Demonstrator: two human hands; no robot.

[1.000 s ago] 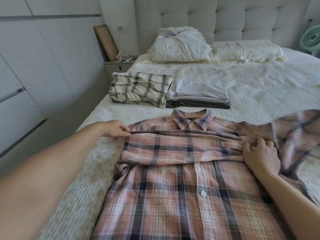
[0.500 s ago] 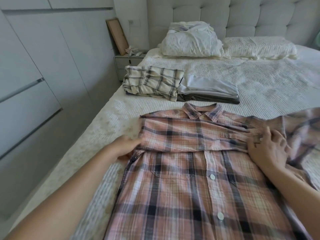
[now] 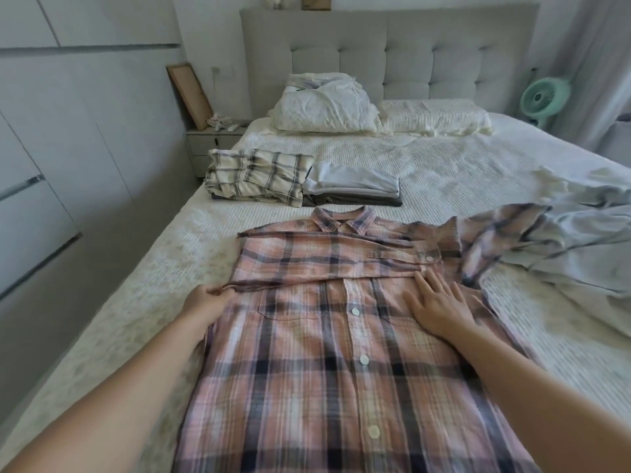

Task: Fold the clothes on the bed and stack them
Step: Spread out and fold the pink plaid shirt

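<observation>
A pink plaid shirt (image 3: 317,363) lies face up on the white bed (image 3: 461,172), collar away from me. Its left sleeve is folded flat across the chest. My left hand (image 3: 206,300) pinches the fold at the shirt's left edge. My right hand (image 3: 437,305) lies flat with spread fingers on the chest, just below the sleeve cuff. The other sleeve (image 3: 491,240) trails off to the right. Beyond the collar sit a folded cream plaid garment (image 3: 259,177) and a low stack of folded grey clothes (image 3: 355,187).
Loose pale grey clothing (image 3: 573,240) lies crumpled at the right. Two pillows (image 3: 327,107) lean at the grey headboard. A nightstand (image 3: 211,141) with a propped frame stands left of the bed, and wardrobe doors (image 3: 68,148) line the left wall. A green fan (image 3: 544,97) stands far right.
My left hand slid down the shirt's left edge toward me. My right hand let go of the bunched sleeve cloth and opened flat on the chest. The camera tilted up.
</observation>
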